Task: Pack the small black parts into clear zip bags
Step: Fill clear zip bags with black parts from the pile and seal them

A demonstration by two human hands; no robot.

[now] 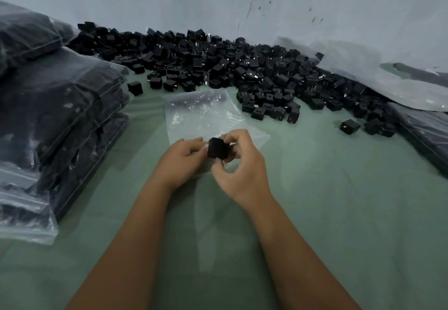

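Observation:
A small black cube-shaped part (217, 148) is held between my two hands over the near end of a clear zip bag (201, 115) that lies flat on the green cloth. My right hand (238, 166) pinches the part with curled fingers and thumb. My left hand (184, 159) has its fingers curled at the part's left side and at the bag's mouth; what exactly it grips is hidden. The bag's far end shows a row of dark parts inside. A large heap of loose black parts (218, 64) lies behind the bag along the wall.
Stacked filled zip bags (60, 115) stand at the left. More filled bags (424, 135) and loose clear plastic (363, 72) lie at the right. Stray parts (349, 126) sit on the green cloth (339, 212). A grey wall closes the back.

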